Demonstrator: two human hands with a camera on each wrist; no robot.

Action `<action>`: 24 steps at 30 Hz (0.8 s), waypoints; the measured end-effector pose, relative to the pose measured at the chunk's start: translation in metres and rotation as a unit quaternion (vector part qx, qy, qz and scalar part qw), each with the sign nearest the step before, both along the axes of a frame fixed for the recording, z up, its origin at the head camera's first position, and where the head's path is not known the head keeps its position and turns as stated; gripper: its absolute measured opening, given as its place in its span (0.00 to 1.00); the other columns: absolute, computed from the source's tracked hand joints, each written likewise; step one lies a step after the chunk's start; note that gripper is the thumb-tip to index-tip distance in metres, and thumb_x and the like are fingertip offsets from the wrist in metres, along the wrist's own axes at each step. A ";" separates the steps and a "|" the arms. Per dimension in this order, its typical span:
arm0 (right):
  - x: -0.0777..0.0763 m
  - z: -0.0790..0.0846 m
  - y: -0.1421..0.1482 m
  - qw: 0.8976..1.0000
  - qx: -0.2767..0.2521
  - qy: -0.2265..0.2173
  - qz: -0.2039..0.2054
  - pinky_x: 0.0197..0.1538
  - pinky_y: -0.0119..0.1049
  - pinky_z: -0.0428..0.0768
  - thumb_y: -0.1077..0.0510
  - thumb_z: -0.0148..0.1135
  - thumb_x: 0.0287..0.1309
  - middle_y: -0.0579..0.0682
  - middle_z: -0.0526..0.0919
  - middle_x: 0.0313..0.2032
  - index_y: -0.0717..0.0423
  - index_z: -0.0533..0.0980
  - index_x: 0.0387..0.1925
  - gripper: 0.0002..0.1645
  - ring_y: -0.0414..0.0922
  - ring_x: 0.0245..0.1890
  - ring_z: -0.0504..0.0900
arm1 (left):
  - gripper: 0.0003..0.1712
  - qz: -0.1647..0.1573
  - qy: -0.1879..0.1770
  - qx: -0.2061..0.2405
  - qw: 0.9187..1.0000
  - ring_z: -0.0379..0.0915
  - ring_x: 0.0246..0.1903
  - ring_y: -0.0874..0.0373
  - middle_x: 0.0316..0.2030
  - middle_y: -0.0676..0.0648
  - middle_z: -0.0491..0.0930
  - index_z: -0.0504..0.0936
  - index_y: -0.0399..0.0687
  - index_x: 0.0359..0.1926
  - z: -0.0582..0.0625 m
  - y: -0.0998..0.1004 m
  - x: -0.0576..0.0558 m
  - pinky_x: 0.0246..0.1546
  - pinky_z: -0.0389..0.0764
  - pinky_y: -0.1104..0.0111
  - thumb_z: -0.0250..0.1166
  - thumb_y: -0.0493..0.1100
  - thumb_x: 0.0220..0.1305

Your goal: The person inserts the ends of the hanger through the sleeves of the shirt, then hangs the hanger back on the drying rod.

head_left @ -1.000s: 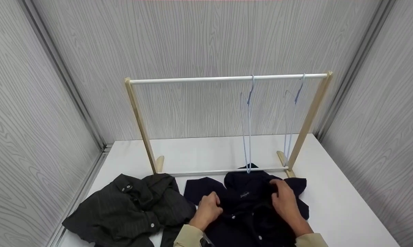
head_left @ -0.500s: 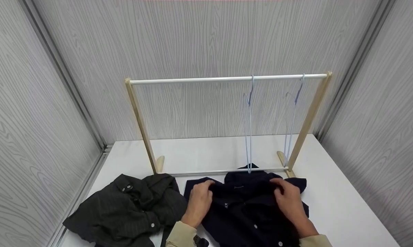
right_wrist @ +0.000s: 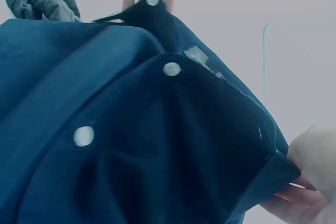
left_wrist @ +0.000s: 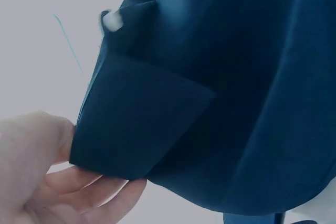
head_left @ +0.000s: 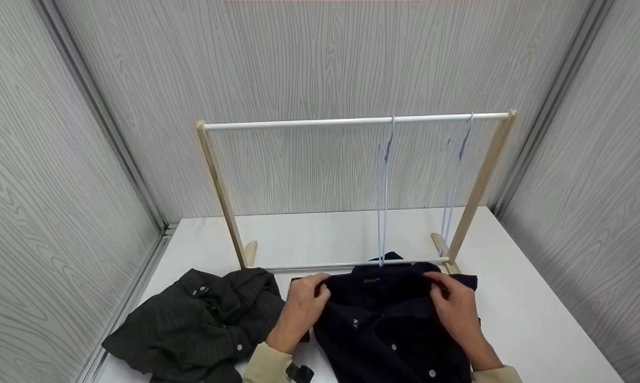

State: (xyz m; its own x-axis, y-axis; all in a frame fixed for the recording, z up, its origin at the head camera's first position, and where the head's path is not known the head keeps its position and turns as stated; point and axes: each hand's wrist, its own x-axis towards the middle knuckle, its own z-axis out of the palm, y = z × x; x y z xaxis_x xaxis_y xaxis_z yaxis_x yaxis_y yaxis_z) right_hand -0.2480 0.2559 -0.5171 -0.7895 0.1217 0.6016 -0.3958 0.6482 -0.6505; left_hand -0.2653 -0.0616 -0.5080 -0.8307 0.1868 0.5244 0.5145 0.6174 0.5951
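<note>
A navy button-up shirt (head_left: 373,330) hangs stretched between both hands, its collar side up and its white buttons (right_wrist: 171,69) showing. My left hand (head_left: 301,303) pinches one end of the collar. The other end is pinched by my right hand (head_left: 455,308). In the left wrist view, the left thumb and fingers (left_wrist: 68,179) grip a corner of the navy collar (left_wrist: 136,119). From the right wrist, a pale label (right_wrist: 197,55) shows inside the neck, and the right hand (right_wrist: 315,171) holds the collar tip. The shirt's lower part runs out of the head view.
A crumpled dark grey shirt (head_left: 192,319) lies on the white table (head_left: 309,239) at left. Behind stands a rack with wooden legs and a white top rail (head_left: 299,123). Two light blue hangers, one mid-right (head_left: 388,151) and one farther right (head_left: 463,149), hang from it.
My left hand has moved up and leftward and now pinches the collar. The navy shirt's collar is lifted and spread wider between both hands. The right hand has shifted slightly upward and right.
</note>
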 end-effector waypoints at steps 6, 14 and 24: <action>0.001 -0.002 0.004 0.999 0.019 -0.044 0.018 0.40 0.15 0.73 0.73 0.63 0.55 0.49 0.89 0.41 0.56 0.84 0.45 0.18 0.35 0.38 0.83 | 0.12 -0.012 -0.013 0.011 1.000 0.85 0.42 0.55 0.43 0.44 0.88 0.87 0.40 0.48 -0.004 0.000 0.004 0.42 0.84 0.64 0.62 0.37 0.68; 0.001 0.008 0.014 0.995 0.019 -0.083 0.057 0.43 0.20 0.78 0.72 0.63 0.58 0.50 0.88 0.44 0.58 0.83 0.46 0.16 0.38 0.43 0.85 | 0.12 -0.011 0.003 0.001 1.000 0.85 0.40 0.56 0.42 0.44 0.88 0.87 0.42 0.48 -0.008 0.007 0.006 0.40 0.84 0.65 0.61 0.36 0.68; -0.015 0.072 0.031 0.999 -0.006 -0.032 0.024 0.42 0.13 0.76 0.70 0.57 0.64 0.58 0.87 0.41 0.64 0.82 0.43 0.10 0.30 0.41 0.82 | 0.11 -0.008 0.007 -0.007 1.000 0.85 0.41 0.57 0.42 0.45 0.88 0.87 0.43 0.47 -0.010 0.011 0.007 0.41 0.84 0.65 0.63 0.36 0.67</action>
